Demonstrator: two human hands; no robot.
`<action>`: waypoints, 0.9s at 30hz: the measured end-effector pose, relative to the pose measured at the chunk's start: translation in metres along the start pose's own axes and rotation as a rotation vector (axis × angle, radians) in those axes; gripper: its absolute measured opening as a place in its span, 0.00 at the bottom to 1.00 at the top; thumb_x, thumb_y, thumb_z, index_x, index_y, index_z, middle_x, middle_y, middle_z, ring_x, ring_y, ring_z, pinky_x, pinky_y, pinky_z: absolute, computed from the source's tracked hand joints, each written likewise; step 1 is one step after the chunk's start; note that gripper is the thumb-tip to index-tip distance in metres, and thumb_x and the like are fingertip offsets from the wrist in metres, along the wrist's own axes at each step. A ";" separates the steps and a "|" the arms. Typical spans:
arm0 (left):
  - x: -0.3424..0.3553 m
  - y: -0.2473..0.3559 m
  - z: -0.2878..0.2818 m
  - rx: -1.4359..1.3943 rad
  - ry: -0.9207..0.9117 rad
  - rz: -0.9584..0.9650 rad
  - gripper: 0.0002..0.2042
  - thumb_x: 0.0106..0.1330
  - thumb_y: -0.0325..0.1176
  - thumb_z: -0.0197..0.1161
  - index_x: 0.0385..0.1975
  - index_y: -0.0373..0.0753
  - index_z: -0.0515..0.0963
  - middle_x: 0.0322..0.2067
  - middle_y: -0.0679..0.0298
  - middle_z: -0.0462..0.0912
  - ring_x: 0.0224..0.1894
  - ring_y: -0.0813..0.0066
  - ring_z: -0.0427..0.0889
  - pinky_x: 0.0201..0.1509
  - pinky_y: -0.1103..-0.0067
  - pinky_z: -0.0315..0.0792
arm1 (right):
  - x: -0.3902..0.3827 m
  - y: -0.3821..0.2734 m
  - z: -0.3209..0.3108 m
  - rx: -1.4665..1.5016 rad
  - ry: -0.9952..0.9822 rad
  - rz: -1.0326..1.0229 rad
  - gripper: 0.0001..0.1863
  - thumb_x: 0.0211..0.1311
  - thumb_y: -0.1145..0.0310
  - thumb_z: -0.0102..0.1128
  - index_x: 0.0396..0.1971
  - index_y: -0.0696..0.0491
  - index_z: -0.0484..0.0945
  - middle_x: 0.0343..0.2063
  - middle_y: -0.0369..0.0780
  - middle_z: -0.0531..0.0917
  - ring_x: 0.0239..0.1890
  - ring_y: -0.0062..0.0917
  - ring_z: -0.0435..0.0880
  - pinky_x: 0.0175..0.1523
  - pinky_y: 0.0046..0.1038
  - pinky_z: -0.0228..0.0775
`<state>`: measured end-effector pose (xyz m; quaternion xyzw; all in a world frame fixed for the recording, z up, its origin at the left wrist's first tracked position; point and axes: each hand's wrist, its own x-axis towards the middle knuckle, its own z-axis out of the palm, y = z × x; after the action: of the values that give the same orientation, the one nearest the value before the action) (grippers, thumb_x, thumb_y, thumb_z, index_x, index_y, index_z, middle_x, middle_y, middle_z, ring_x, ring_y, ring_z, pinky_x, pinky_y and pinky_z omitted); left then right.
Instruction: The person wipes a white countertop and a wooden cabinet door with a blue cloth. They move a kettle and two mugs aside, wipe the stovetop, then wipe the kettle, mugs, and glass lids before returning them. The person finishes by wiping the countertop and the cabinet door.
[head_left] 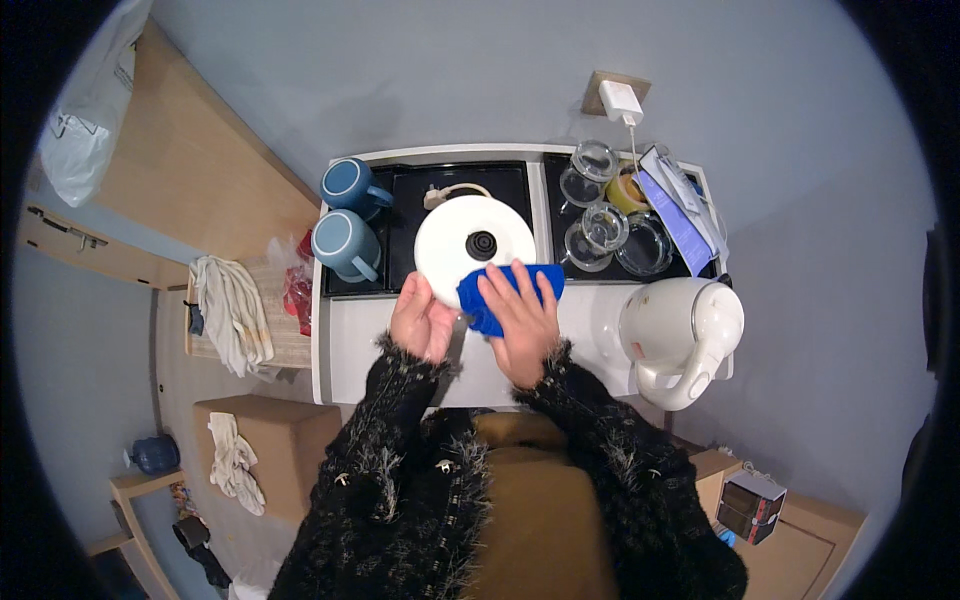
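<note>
A round white kettle base [448, 238] with a black connector in its middle is held up over the near edge of a black tray [400, 230]. My left hand [422, 322] grips its lower left rim, thumb on the upper face. Against its lower right part my right hand [522, 318] presses a blue cloth [548, 285], fingers closed over it. The power cord [460, 188] with its pale plug lies behind the base on the tray. To the right stands a white electric kettle [665, 325], its handle pointing toward me.
Two blue mugs [345, 245] rest upside down at the tray's left. A second black tray holds glass mugs [588, 245], a glass ashtray [647, 245], a tape roll [628, 192] and papers [680, 225]. A white charger [620, 102] sits in the wall socket behind.
</note>
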<state>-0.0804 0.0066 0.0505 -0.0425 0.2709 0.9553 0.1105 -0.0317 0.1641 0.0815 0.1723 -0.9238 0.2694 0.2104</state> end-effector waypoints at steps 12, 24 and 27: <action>0.085 -0.039 -0.031 0.063 0.282 0.030 0.10 0.72 0.32 0.48 0.46 0.33 0.65 0.48 0.55 0.75 0.50 0.65 0.76 0.57 0.69 0.70 | 0.051 0.053 0.058 -0.099 -0.162 0.212 0.37 0.49 0.79 0.58 0.63 0.47 0.63 0.65 0.42 0.61 0.67 0.45 0.57 0.67 0.47 0.48; 0.057 -0.020 -0.026 1.265 0.140 0.243 0.23 0.66 0.25 0.50 0.62 0.28 0.59 0.65 0.45 0.54 0.66 0.57 0.58 0.67 0.72 0.54 | 0.063 0.068 0.078 -0.169 -0.077 0.073 0.34 0.46 0.78 0.57 0.60 0.49 0.68 0.62 0.47 0.65 0.64 0.45 0.61 0.66 0.48 0.51; 0.053 -0.020 -0.024 1.439 0.007 0.330 0.25 0.64 0.24 0.49 0.63 0.29 0.58 0.65 0.43 0.54 0.67 0.49 0.55 0.69 0.68 0.49 | 0.059 0.069 0.079 -0.136 -0.070 0.058 0.33 0.46 0.77 0.57 0.58 0.50 0.69 0.61 0.47 0.66 0.64 0.45 0.61 0.65 0.48 0.52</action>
<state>-0.1273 0.0202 0.0127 0.0786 0.8337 0.5455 -0.0351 -0.1349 0.1619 0.0204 0.1400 -0.9513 0.2060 0.1815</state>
